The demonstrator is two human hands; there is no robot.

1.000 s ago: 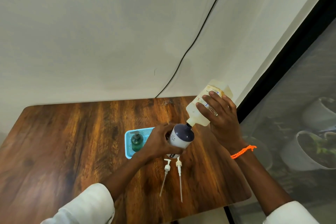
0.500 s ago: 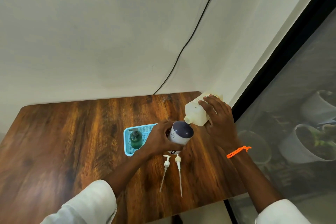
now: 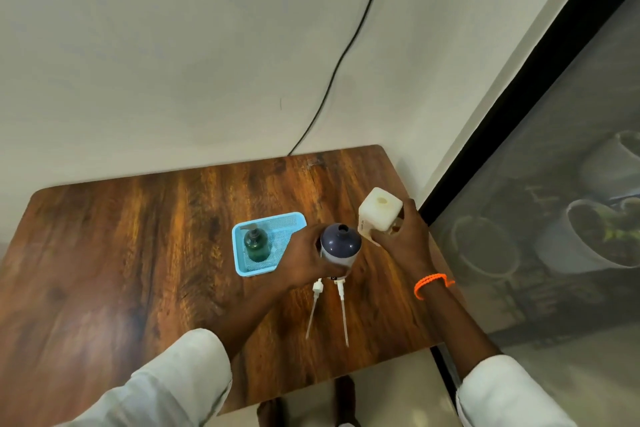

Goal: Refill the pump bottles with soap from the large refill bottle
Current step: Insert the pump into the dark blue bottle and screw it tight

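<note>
My left hand (image 3: 304, 258) grips a white pump bottle with a dark blue shoulder (image 3: 340, 244); it stands upright on the wooden table (image 3: 138, 253) with its neck uncovered. Just right of it, my right hand (image 3: 401, 239) holds the pale large refill bottle (image 3: 380, 213) upright, its mouth facing up. Two white pump heads with long dip tubes (image 3: 329, 308) lie on the table in front of the blue-topped bottle. A green pump bottle (image 3: 256, 243) with its pump on stands in a light blue basket (image 3: 287, 220).
The table's right edge (image 3: 412, 191) runs close beside the refill bottle, with a dark-framed glass pane (image 3: 519, 149) beyond it. A black cable (image 3: 332, 80) hangs down the wall behind the table.
My right hand has swung the refill bottle from tipped over the blue-topped bottle back to upright, lower and to the right. My left hand kept its hold on the pump bottle.
</note>
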